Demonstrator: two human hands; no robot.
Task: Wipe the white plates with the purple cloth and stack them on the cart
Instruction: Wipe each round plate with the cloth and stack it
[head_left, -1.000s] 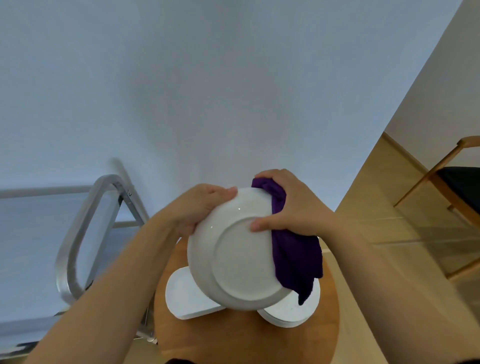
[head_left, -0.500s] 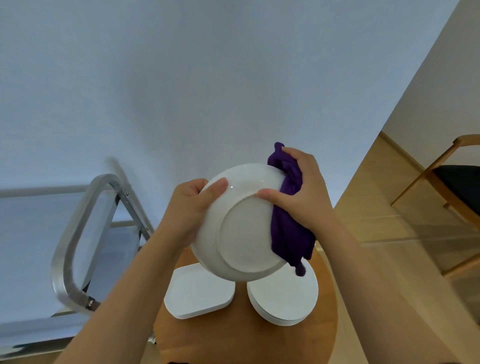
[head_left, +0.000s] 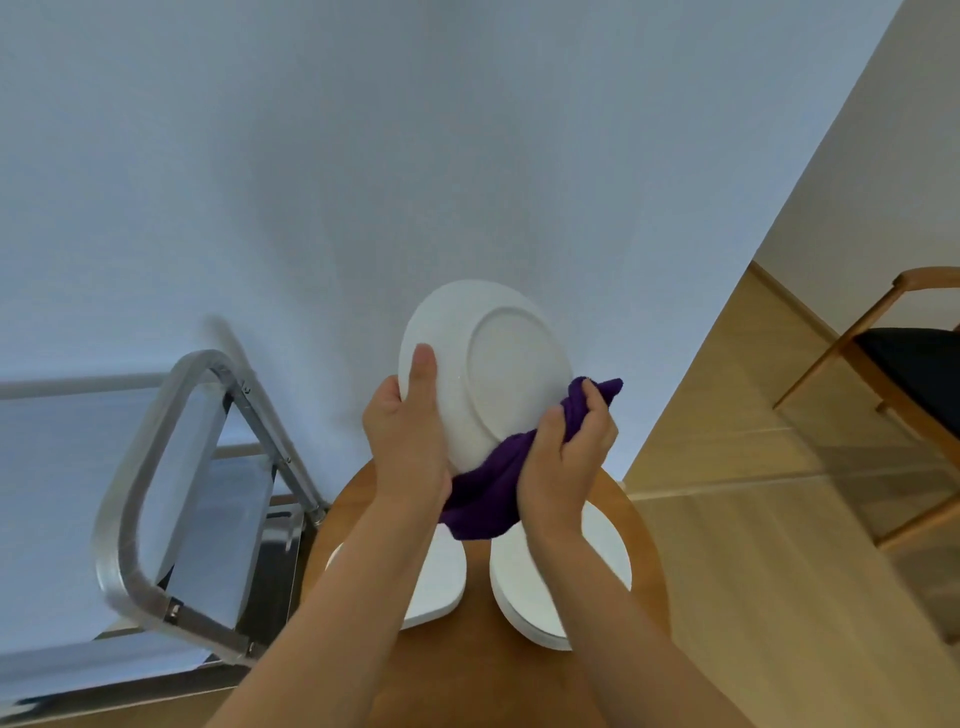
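- Left hand (head_left: 405, 441) grips the white plate (head_left: 485, 364) by its left rim, thumb laid up the underside, the plate held up on edge with its base ring facing the camera
- Right hand (head_left: 566, 457) is curled tight round the purple cloth (head_left: 488, 493), bunched against the plate's lower right rim; the rest of the cloth hangs below between the 2 wrists
- Below, on the round wooden worktop (head_left: 644, 571): a rounded square plate (head_left: 436, 582) on the left and a stack of round plates (head_left: 545, 587) on the right, waiting
- The cart (head_left: 156, 467) stands off to the left, on the left hand's side, so I'd judge that hand is the nearer one to carry the plate across once wiping ends
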